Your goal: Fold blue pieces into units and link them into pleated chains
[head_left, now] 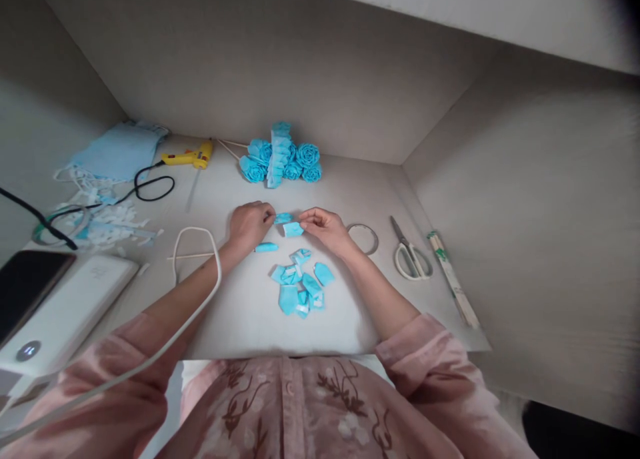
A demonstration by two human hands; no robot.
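My left hand (253,222) is closed in a pinch at the edge of a small blue fabric piece (283,217). Opposite it, my right hand (324,229) pinches a folded blue fabric petal (293,230) between thumb and fingers. The two pieces are close together, and whether they touch is unclear. Below my left wrist lies a rolled blue bud (267,247), beside a thin wooden stick (193,256). Nearer my body, several loose blue petals (289,299) form a small heap between my forearms.
Finished blue fabric roses (307,154) lie at the back. To the left are a yellow glue gun (187,157), face masks (117,151), white scraps (117,222) and a power bank (75,306); its white cable (219,272) crosses my left arm. Right: a tape roll (375,239), scissors (411,256), stick pack (453,279).
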